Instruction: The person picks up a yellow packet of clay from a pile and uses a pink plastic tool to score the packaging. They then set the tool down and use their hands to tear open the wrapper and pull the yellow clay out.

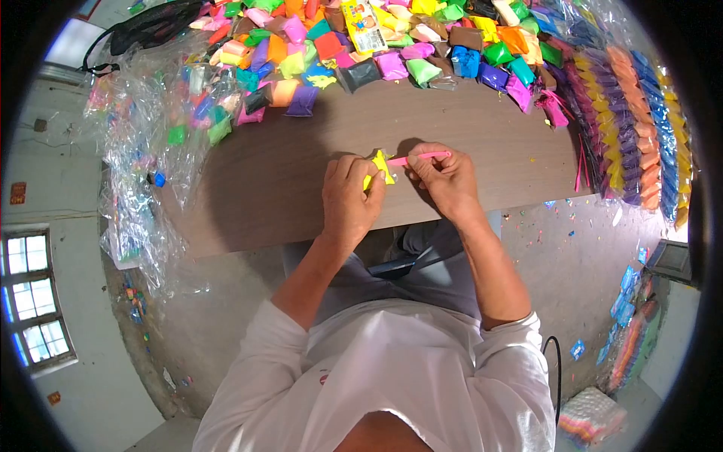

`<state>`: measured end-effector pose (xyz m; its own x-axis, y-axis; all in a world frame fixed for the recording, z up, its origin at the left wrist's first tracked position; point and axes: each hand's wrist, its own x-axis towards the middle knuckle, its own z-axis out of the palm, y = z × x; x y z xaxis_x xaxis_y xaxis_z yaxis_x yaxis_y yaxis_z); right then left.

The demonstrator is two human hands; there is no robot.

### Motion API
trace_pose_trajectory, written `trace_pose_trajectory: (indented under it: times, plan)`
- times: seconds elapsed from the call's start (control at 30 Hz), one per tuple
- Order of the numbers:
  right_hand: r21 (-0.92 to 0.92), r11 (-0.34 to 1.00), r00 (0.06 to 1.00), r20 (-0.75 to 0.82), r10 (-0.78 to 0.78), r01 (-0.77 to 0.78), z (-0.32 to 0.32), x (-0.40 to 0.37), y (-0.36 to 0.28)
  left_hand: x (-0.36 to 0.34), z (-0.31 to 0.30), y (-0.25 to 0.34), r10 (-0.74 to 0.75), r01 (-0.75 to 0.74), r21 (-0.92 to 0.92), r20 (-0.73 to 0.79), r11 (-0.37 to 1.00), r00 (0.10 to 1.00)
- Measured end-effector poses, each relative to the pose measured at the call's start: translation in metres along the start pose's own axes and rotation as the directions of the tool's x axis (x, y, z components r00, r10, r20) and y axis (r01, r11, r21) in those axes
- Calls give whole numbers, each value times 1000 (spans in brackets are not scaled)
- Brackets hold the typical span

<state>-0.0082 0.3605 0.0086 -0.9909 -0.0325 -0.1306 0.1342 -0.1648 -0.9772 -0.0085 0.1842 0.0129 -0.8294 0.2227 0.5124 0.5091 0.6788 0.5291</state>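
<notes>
In the head view, my left hand (349, 190) is closed around a small piece of bright yellow clay (379, 167), which sticks out past the fingertips. My right hand (447, 182) pinches a slim pink clay modelling tool (431, 155). The tool's left end reaches the yellow clay and appears to touch it. Both hands are just above the near part of the brown table (279, 181). The fingers cover part of the clay, so its full shape is hidden.
Many small coloured clay packets (392, 65) are heaped along the table's far side. A yellow printed packet (363, 27) lies among them. Crumpled clear plastic bags (143, 173) cover the left end. Long strips of coloured packets (636, 128) hang over the right end.
</notes>
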Motion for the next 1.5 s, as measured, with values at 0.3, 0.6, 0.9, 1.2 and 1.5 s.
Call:
trace_pose_trajectory:
  times: [0.3, 0.6, 0.9, 1.2, 1.5]
  plan:
    - [-45, 999, 1000, -2, -7, 7, 4, 0, -7, 4, -2, -2, -2, 2, 17, 30, 1000, 1000]
    - [22, 999, 999, -21, 24, -24, 3, 4, -2, 19, -2, -4, -15, 11, 31, 122, 999, 992]
    - [-230, 967, 994, 22, -109, 111, 3, 11, 5, 22, -2, -4, -45, 36, 59, 163, 998, 986]
    - [-397, 884, 957, -44, -286, 246, 11, 11, 11, 30, -4, -3, -121, 90, 115, 309, 989, 943]
    - [-515, 758, 862, -71, -502, 399, 14, 6, 6, 31, -4, -2, -127, 81, 156, 311, 984, 942]
